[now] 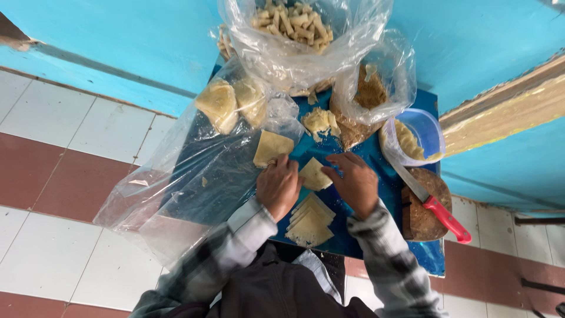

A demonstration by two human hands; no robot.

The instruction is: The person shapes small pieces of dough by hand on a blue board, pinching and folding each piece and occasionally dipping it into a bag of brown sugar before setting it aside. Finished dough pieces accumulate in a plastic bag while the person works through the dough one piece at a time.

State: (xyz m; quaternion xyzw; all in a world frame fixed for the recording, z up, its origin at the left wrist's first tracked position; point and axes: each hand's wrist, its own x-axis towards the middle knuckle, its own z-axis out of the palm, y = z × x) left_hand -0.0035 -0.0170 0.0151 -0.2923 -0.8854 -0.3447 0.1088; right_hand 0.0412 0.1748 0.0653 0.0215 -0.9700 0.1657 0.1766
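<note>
Your fingertips are hiding the edges of the square dough wrapper (314, 175), so its fold is staying unclear. Your left hand (278, 186) and right hand (355, 183) are both curling knuckles-up, pinching it above a stack of wrappers (309, 221) on the blue table (382, 194), over tiled floor (53, 176).

Left hand (278, 187) and right hand (355, 182) cover the edges of the dough square (314, 175). Fingertip contact is obscured. The top frame edge crops the bag of rolled pieces (294, 35).
</note>
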